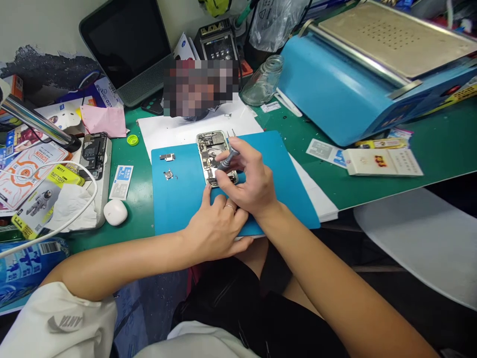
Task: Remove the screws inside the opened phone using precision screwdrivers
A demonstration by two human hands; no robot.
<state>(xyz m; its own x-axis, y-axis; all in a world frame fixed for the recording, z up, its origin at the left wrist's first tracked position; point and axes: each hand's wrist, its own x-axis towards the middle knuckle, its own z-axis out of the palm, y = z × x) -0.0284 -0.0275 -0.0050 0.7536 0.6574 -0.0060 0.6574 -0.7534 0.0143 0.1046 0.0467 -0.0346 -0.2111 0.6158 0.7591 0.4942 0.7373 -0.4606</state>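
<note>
An opened phone (205, 158) lies on the blue mat (179, 199), its inner parts bare. My right hand (253, 176) is closed around a grey screwdriver (230, 158), which slants down over the phone's lower half. Its tip is hard to make out. Beyond those fingers show two thin pointed tips (231, 133), like tweezers, partly hidden by the hand. My left hand (216, 223) rests at the mat's near edge, index finger stretched to the phone's bottom edge, other fingers bent and apart. Left of the phone lie a small metal part (168, 157) and a bracket-like piece (168, 174).
A blue machine with a metal plate (324, 84) fills the back right, with a glass jar (263, 79) beside it. At left are another opened phone (93, 154), a white earbud case (115, 212) and a looping white cable (93, 191). A dark-screened tablet (126, 44) stands behind.
</note>
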